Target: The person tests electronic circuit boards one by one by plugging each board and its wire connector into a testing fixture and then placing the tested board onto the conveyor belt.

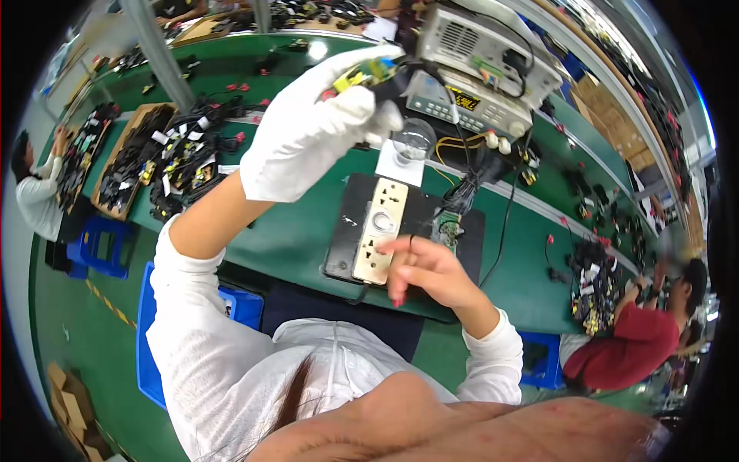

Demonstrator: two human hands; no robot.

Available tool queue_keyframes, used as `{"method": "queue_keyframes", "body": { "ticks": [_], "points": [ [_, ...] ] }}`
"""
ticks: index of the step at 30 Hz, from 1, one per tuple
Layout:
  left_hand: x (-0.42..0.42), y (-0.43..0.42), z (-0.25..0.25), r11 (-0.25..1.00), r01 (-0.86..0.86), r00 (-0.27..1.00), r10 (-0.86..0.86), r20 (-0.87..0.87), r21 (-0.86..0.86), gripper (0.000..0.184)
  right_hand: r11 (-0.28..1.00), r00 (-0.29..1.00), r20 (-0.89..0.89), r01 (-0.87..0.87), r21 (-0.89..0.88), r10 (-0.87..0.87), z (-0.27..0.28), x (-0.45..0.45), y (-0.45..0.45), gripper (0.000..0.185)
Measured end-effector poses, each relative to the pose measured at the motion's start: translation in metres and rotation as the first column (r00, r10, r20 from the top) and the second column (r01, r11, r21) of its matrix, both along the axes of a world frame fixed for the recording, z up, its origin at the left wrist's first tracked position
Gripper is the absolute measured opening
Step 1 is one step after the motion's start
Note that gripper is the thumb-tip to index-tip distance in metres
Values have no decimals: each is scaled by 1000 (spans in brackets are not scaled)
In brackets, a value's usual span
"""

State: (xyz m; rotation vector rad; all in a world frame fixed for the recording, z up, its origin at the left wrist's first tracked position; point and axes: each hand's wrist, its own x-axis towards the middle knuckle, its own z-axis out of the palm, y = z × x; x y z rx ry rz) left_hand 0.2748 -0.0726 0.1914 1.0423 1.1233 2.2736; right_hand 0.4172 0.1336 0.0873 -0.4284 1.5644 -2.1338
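My left hand (308, 127), in a white glove, is raised over the bench. It is closed on a small circuit board (369, 75) with yellow and blue parts, and the fingers cover some of it. My bare right hand (433, 271) is at the lower end of a cream power strip (390, 202), fingers apart and partly bent. Nothing shows in its grasp; whether it touches the strip I cannot tell. The strip lies on a black board (346, 219). Just beyond it a clear glass bulb (414, 140) stands on a white base (400, 171).
Stacked bench instruments (469, 104) stand at the back, with black cables (462, 192) in front. A green circuit board (448, 229) lies right of the strip. Heaped cables (192, 150) cover the left bench. People sit at both sides, one in a red shirt (635, 346). Blue stools (104, 245) stand below.
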Motion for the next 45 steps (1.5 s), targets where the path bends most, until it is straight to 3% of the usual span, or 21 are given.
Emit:
{"method": "queue_keyframes", "body": {
  "ticks": [2,3,5,7,8,10,11,13,14,15,16,17,19,23,25,27,31,33,34,40,45],
  "points": [
    [-4,0,-18,978,-191,981,188,-46,-84,54,953,953,28,300,39,-301,-18,28,27,39],
    [-11,-7,-29,972,-198,979,190,-79,-123,58,905,904,-27,425,-23,-426,-18,40,39,45],
    [-16,-14,-47,914,-292,956,287,-60,-281,61,678,670,-147,735,-11,-728,-10,59,56,39],
    [-10,-6,-61,854,-357,932,352,-85,-379,61,621,628,-91,719,-313,-773,-26,83,93,34],
    [-7,-1,-75,830,-385,923,354,-153,-404,62,611,617,-91,731,-304,-782,-30,90,99,34],
    [0,9,-104,784,-415,896,264,-358,-462,61,555,603,-137,589,-587,-786,-22,98,104,33],
    [9,12,-116,709,-469,850,199,-488,-526,61,585,610,-185,560,-587,-770,-23,104,110,49],
    [25,28,-126,682,-511,787,126,-604,-523,61,540,525,-208,623,-566,-825,-6,103,98,56],
    [24,31,-144,642,-605,683,113,-722,-472,58,502,418,-279,700,-507,-864,-11,104,103,56],
    [22,35,-149,674,-683,485,132,-865,-281,57,458,320,-349,765,-453,-881,-20,103,110,56],
    [21,38,-151,692,-684,419,113,-901,-231,57,394,189,-495,849,-351,-848,-19,101,108,51],
    [22,38,-157,678,-687,443,106,-890,-261,57,310,82,-629,914,-261,-773,-19,98,106,46],
    [24,39,-163,650,-681,513,95,-853,-337,56,300,47,-639,908,-293,-768,-17,97,107,39],
    [19,35,-165,661,-687,467,85,-880,-301,56,214,-1,-667,947,-241,-745,-20,101,110,26],
    [15,31,-174,661,-672,551,146,-822,-334,57,207,-15,-685,948,-240,-728,-18,101,111,23],
    [14,29,-174,654,-675,551,139,-823,-341,58,66,-136,-717,967,-247,-684,-14,100,109,22],
    [7,24,-178,669,-610,625,77,-777,-424,56,16,-129,-554,968,-249,-822,-3,100,104,26],
    [5,24,-177,682,-586,625,37,-779,-438,57,159,28,-525,966,-205,-850,-3,108,106,32],
    [6,25,-175,685,-589,629,55,-776,-429,56,160,30,-527,966,-203,-849,-2,108,106,32],
    [7,25,-178,690,-578,658,79,-749,-435,55,87,-66,-584,969,-230,-809,3,102,102,38],
    [5,24,-182,710,-571,653,89,-752,-412,57,-48,-175,-659,977,-207,-732,6,93,99,41]
  ]
}}
